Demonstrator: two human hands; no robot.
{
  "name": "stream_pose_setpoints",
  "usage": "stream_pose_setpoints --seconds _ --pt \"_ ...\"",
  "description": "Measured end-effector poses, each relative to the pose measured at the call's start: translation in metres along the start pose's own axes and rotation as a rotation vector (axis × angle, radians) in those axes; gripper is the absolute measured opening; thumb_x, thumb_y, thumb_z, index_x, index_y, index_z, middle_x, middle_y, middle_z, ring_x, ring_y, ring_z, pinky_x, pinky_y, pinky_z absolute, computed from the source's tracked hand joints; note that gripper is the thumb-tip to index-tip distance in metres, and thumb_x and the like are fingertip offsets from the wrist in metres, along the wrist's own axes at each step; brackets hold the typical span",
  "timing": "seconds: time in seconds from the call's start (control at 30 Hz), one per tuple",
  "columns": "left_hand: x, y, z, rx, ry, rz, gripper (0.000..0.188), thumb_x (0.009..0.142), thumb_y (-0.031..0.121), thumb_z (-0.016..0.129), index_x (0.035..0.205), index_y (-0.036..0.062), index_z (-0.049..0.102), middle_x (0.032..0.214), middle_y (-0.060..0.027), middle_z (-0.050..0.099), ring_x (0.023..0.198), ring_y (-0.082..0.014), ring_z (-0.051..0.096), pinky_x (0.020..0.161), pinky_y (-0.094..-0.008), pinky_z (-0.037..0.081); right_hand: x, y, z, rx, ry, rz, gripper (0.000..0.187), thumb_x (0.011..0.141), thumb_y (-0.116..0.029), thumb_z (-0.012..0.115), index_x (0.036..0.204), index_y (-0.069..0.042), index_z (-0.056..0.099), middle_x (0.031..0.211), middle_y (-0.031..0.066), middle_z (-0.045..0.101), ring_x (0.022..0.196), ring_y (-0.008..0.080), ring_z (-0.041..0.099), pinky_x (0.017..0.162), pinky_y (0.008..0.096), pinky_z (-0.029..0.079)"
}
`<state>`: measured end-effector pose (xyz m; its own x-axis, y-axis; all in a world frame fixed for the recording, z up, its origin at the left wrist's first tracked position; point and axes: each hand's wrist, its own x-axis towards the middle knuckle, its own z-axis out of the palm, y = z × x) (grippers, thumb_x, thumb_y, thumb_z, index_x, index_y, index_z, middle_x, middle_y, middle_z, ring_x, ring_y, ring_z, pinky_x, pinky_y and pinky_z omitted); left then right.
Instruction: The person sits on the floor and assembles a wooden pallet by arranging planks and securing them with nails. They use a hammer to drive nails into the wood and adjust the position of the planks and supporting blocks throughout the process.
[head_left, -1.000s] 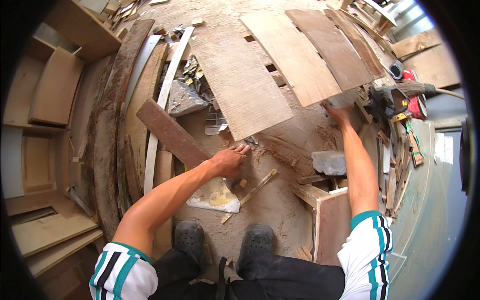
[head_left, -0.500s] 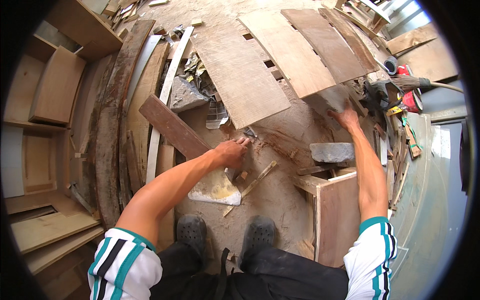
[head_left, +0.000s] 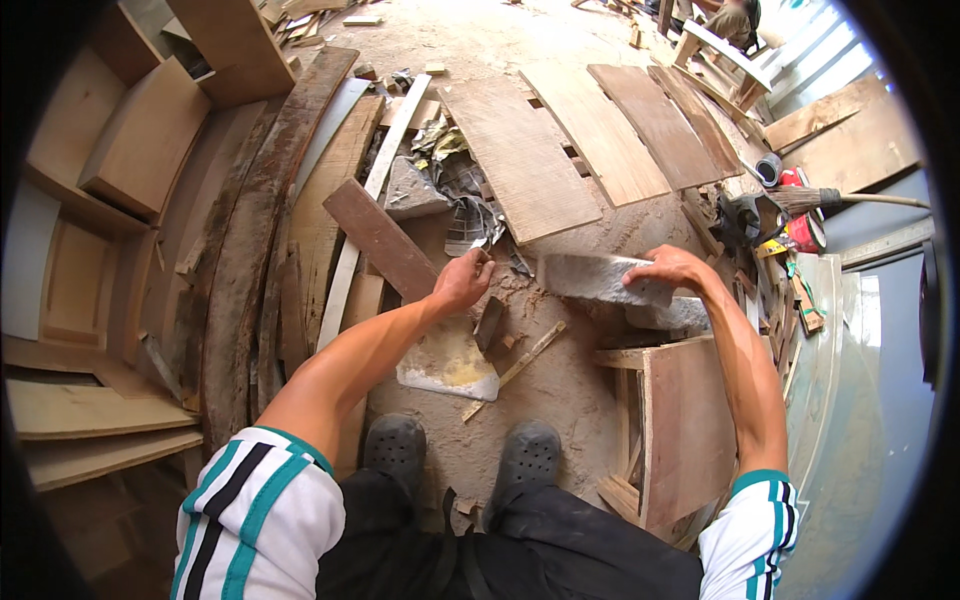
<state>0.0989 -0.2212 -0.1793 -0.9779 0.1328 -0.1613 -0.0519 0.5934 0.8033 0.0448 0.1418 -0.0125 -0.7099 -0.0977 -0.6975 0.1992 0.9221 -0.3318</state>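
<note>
Head view is showing the right hand (head_left: pixel 672 267) gripping a grey block (head_left: pixel 598 277) by its right end, thumb and fingers parted just enough to span it. The block is reaching leftward into the gap between the hands; it is looking stone-like, thick and roughly rectangular, its pale face coarse and slightly blurred. The left hand (head_left: pixel 463 278) is curling its fingers loosely inward, and whether it is pinching anything I cannot tell.

Just below the right hand, a second grey block (head_left: pixel 683 315) is lying partly hidden behind the first, and I cannot tell whether the two are touching. Nearer the body, a wooden box (head_left: pixel 690 430) with flat brown sides is standing below the right forearm, crowding that side. A smooth, dark brown plank (head_left: pixel 380 238) is slanting up and left from the left hand, crossing a long white strip (head_left: pixel 395 155). Crumpled printed paper (head_left: pixel 474 226) is lying just beyond the left fingers, beside a jagged grey chunk (head_left: pixel 412 190). Below the left hand, a white slab (head_left: pixel 447 372) with a yellowish stain is resting near a thin wooden stick (head_left: pixel 530 358). Beyond both hands, flat grained wooden panels (head_left: pixel 520 160) are lying in a row on the dusty floor (head_left: pixel 590 400)
</note>
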Motion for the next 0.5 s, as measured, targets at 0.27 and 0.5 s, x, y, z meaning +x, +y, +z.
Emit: stream_pose_setpoints --seconds 0.27,0.5 --pt "0.003 -0.045 0.013 -0.5 0.128 -0.519 0.035 0.098 0.032 0.05 0.111 0.0008 0.057 0.098 -0.0131 0.063 0.082 -0.0228 0.065 0.069 -0.0377 0.056 0.016 -0.054 0.06 0.248 -0.231 0.011 0.063 0.073 -0.059 0.075 0.099 -0.002 0.075 0.088 0.0063 0.069 0.075 0.0173 0.06 0.065 0.0327 0.047" --pt "-0.005 -0.011 -0.003 -0.625 0.135 -0.58 0.038 0.099 0.032 0.047 0.113 -0.002 0.054 0.099 -0.0141 0.062 0.086 -0.0246 0.066 0.067 -0.0393 0.06 0.016 -0.039 0.075 0.343 -0.156 -0.063 0.078 0.074 -0.061 0.071 0.122 0.0 0.066 0.118 0.0151 0.065 0.1 0.024 0.061 0.084 0.0384 0.048"
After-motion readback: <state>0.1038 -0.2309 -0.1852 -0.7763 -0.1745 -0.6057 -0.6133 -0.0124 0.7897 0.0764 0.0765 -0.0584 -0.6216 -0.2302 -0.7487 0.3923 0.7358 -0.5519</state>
